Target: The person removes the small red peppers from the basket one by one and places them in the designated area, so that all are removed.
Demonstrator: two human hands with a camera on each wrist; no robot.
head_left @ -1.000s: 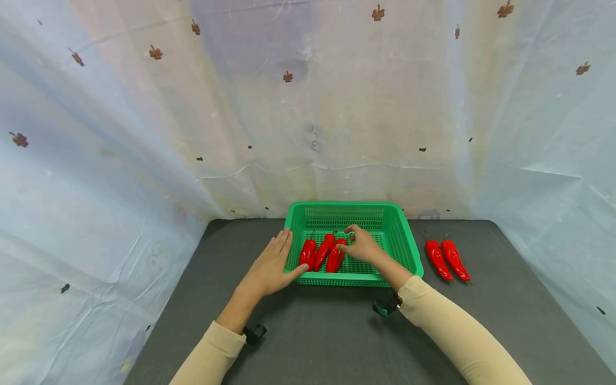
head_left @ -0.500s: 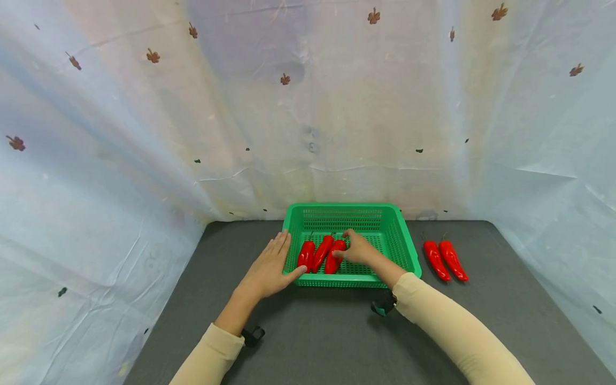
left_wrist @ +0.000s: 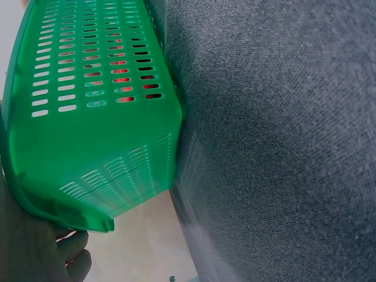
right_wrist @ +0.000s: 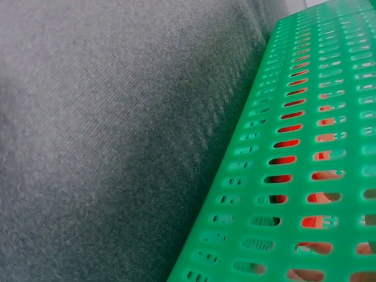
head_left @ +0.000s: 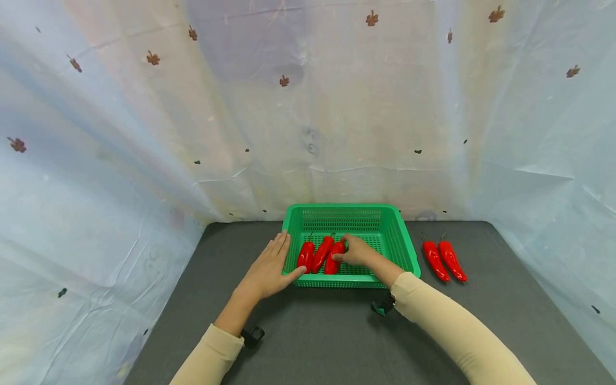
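A green slotted plastic basket (head_left: 358,279) stands on the dark table, and three long red chili peppers lie side by side at its left. My left hand (head_left: 269,268) rests on the basket's left front corner, its fingers straight along the rim. In the left wrist view, its fingertips (left_wrist: 76,258) show just past the green rim. Inside the basket, my right hand (head_left: 358,252) grips the rightmost red chili pepper (head_left: 333,263) between thumb and fingers. Beside it lie the middle chili pepper (head_left: 321,255) and the left one (head_left: 305,255). In the right wrist view, the basket wall (right_wrist: 346,59) mostly hides this hand.
Two more red chili peppers, a left one (head_left: 434,261) and a right one (head_left: 452,261), lie on the dark table (head_left: 317,337) right of the basket. A pale patterned plastic sheet (head_left: 337,117) hangs behind and at both sides.
My right hand has lowered slightly to the left and closed its thumb and fingers onto the rightmost chili pepper in the basket. The left hand stays on the rim.
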